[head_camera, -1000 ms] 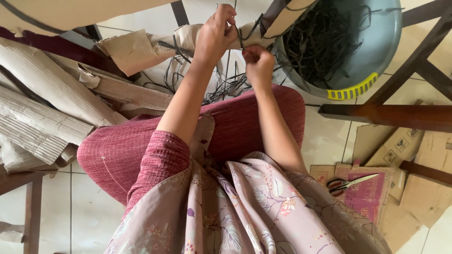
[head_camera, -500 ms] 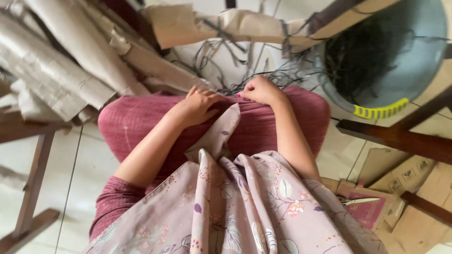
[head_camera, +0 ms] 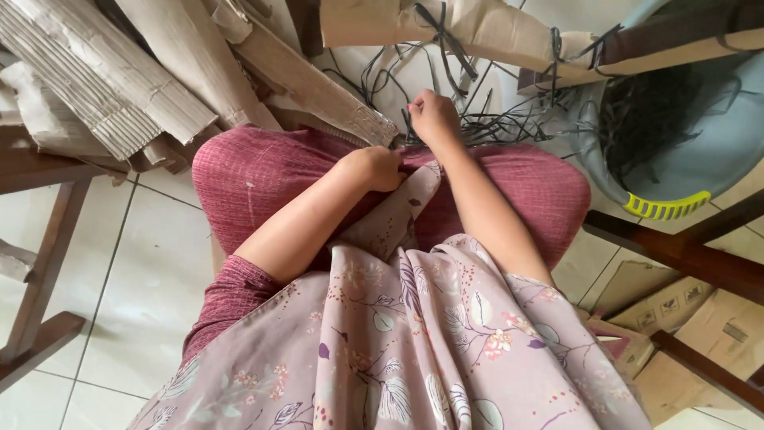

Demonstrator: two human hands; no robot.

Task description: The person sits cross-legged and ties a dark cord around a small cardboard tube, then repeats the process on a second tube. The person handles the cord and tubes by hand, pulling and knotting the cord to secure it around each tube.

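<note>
Nearest us, our left hand [head_camera: 380, 167] rests curled on our red-trousered lap [head_camera: 263, 179], fingers folded in against the edge of the floral cloth [head_camera: 398, 215]; whether it pinches anything we cannot tell. Just beyond and to its right, our right hand [head_camera: 432, 118] is closed in a loose fist, gripping dark thin strips [head_camera: 509, 123] that trail off to its right over our knee. Farther right of that hand, a grey-blue basin [head_camera: 708, 151] with a yellow ribbed edge holds more tangled strips. Left of and beyond the left hand lies a heap of torn corrugated cardboard [head_camera: 103, 87].
</note>
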